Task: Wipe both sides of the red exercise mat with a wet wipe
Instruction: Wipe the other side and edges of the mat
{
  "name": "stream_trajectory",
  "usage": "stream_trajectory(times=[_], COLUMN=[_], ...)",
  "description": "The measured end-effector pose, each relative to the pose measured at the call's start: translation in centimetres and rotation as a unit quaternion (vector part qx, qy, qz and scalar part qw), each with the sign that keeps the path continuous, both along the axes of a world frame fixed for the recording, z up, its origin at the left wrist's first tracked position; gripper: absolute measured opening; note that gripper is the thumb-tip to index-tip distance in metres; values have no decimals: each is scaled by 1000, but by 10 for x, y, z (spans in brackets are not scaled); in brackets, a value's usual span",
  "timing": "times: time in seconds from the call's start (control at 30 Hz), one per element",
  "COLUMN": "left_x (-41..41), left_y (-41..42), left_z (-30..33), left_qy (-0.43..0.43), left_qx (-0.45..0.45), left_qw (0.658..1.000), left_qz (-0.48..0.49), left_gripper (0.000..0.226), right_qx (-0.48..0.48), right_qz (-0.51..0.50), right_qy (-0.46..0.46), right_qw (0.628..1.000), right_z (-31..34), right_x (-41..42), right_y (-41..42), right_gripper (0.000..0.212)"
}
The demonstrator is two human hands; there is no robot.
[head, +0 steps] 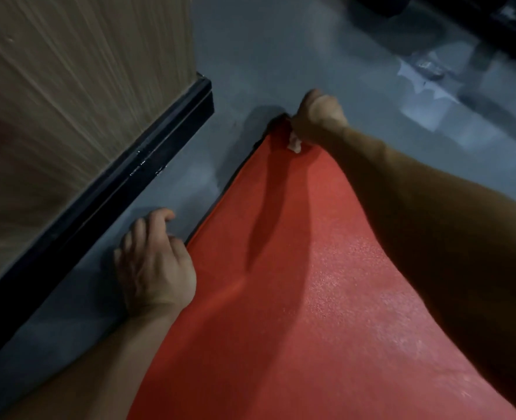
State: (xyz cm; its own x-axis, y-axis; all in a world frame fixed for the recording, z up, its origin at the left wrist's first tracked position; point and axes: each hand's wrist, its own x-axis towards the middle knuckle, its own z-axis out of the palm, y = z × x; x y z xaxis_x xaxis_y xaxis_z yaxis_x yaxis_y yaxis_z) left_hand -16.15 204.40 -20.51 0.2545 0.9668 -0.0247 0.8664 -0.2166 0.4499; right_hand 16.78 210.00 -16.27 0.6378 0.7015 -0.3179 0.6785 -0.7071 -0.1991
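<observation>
The red exercise mat (296, 298) is spread over the grey floor (250, 56) and fills the frame from the centre down to the 5 o'clock corner. Its far corner is reached toward 12 o'clock, just above the middle of the view.

That far corner is gripped by the right hand (318, 116), whose fingers are curled tightly into a fist around the mat's edge. A small pale wad, taken to be the wet wipe (295, 145), is seen bunched under the same fist, so wipe and corner appear to be held together. The corner looks slightly raised off the floor, with a dark underside and a shadow visible beneath it at 11 o'clock of the hand. This hold is judged to serve a lift or fold of the mat, probably so that the other side can be exposed for wiping.

The left hand (156, 265) is placed at 8 o'clock of the frame, at the mat's near left edge. Its fingers are loosely bent, with the tips on the floor; nothing is held in it. It is probably set there as a brace while the body is leaned forward.

A wooden panel with a black base strip (99, 189) is seen at 10 o'clock, close beside the mat, which leaves little room on that side.
</observation>
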Motion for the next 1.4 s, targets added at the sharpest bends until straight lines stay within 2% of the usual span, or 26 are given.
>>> stream_trajectory(times=[0.07, 0.17, 0.27, 0.33, 0.4, 0.5, 0.6, 0.7, 0.77, 0.9, 1.07, 1.2, 1.3, 1.4], left_x=[-1, -3, 0, 2, 2, 2, 1, -1, -2, -2, -3, -4, -4, -4], left_y=[1, 0, -1, -3, -4, -5, -5, -4, -3, -1, -1, -2, -1, 0], left_z=[0, 2, 5, 7, 8, 7, 4, 2, 2, 2, 3, 1, 0, 0], left_qy=[0, 4, 0, -5, -4, -11, -15, -11, -14, -5, -5, -10, -9, -1], left_qx=[9, 19, 7, 7, 10, 14, 23, 32, 29, 21, 22, 26, 26, 10], left_qw=[1000, 1000, 1000, 1000, 1000, 1000, 1000, 999, 999, 1000, 1000, 1000, 1000, 1000], left_qz=[5, 4, 11, 13, 11, 12, 7, 2, 4, -5, -6, -7, -10, -4], left_gripper=[43, 43, 44, 44, 44, 45, 43, 41, 42, 44, 44, 40, 39, 41], right_qx=[5, -35, -43, -41, -22, 51, 102, 104, 103, 123, 116, 142, 197, 238], right_qz=[-1, -34, -133, -184, -203, -161, -54, 40, 28, -66, -37, 27, 80, 253], right_qy=[-6, -22, -24, -30, -51, -68, -81, -125, -128, -123, -144, -117, -105, -43], right_qw=[1000, 999, 990, 982, 978, 983, 990, 986, 986, 983, 982, 983, 971, 937], right_z=[-3, 3, 22, 25, 19, 2, -10, -14, -14, -9, -14, -15, -14, -15], right_x=[9, 36, 51, 51, 43, 17, -27, -44, -30, -10, -8, -20, -57, -111], right_y=[-30, -119, -219, -253, -245, -182, -107, -93, -116, -150, -125, -63, -46, -77], right_gripper=[40, 63, 45, 28, 21, 24, 27, 26, 31, 29, 27, 30, 31, 25])
